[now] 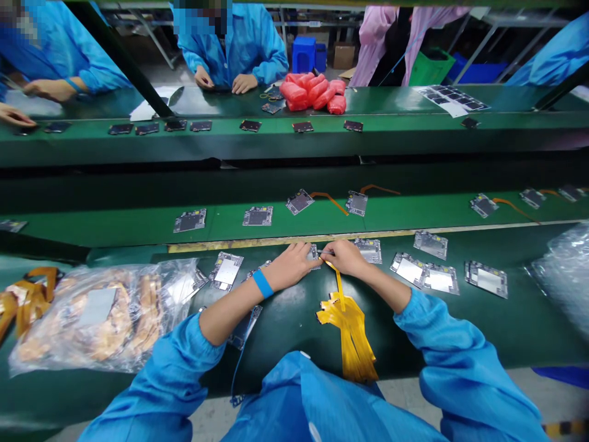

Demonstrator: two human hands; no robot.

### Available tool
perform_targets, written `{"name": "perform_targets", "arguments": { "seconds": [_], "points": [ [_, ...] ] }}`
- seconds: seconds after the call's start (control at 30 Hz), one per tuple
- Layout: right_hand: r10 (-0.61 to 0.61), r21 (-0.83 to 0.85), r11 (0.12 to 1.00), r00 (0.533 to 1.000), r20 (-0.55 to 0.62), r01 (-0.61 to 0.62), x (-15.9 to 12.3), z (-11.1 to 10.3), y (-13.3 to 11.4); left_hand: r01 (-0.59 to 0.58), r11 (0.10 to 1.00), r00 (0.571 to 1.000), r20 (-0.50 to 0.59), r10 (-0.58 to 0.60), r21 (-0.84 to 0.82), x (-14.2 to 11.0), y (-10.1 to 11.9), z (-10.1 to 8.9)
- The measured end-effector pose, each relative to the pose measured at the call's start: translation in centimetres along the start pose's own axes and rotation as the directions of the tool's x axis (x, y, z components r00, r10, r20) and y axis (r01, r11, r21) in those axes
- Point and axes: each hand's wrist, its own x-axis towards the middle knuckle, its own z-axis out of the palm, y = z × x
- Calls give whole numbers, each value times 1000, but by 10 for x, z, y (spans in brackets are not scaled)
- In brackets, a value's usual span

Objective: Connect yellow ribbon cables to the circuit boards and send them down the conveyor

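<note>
My left hand [294, 265], with a blue wrist strap [263, 283], is closed on the edge of a small circuit board [314, 254] on the green bench. Fingers pinched, my right hand [348, 258] meets the board from the right. A thin grey tool [327, 252], its kind unclear, pokes out of those fingers towards the board. Below them a yellow flat flex cable [339, 281] runs up to the board's edge; whether it is joined there is hidden. Its lower part lies over a fanned bundle of yellow flex cables [356, 337] close to my body.
Several circuit boards [440, 279] lie on both sides of my hands. At left is a clear bag [96, 316] of coppery flex cables; bubble wrap [564, 276] is at right. Ahead, a green conveyor [221, 224] carries boards. Co-workers [230, 49] sit across, near red bundles [313, 92].
</note>
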Motion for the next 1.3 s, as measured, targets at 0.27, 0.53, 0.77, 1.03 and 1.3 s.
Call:
{"name": "perform_targets", "arguments": {
  "seconds": [0.27,0.53,0.77,1.03,1.3],
  "points": [
    [-76,-7,997,997,-8,76,-3,-2,6,-4,1000,1000,1,4,24,1,3,-1],
    [-246,-1,969,967,-60,246,-3,-2,7,4,1000,999,32,-4,16,2,5,-6],
    [-295,-37,955,955,-38,294,4,4,15,10,999,998,58,-12,37,3,6,-8],
    [-292,-31,956,951,-104,291,-3,10,21,22,997,998,65,-28,80,4,6,-9],
    [-178,234,922,874,-452,309,-28,7,40,213,976,975,-50,-215,-38,-9,-33,-24]
  ]
}}
